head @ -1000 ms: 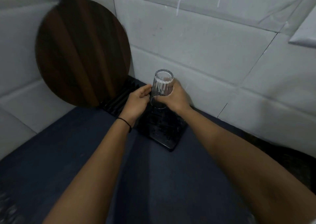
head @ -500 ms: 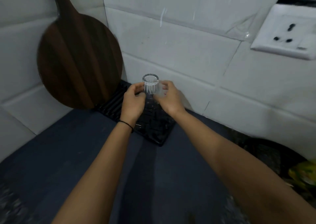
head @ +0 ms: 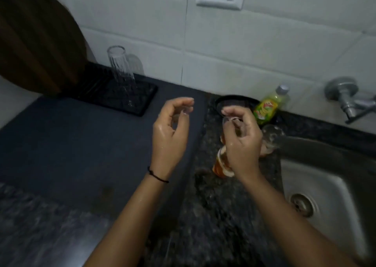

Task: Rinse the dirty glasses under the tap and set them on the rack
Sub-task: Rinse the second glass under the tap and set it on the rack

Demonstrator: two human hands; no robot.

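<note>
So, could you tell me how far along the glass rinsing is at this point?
One clear glass already stands upside down on the black rack. The right hand is closing on the rim of a glass with orange residue on the counter beside the sink; the left hand is empty. Another glass at the sink's edge also waits.

Clear ribbed glass tumbler on a black plastic slatted drying rack, dark wooden board – matt, glossy white wall tiles, speckled polished stone counter, brushed steel sink, wet-shining hands – metal tap.
</note>
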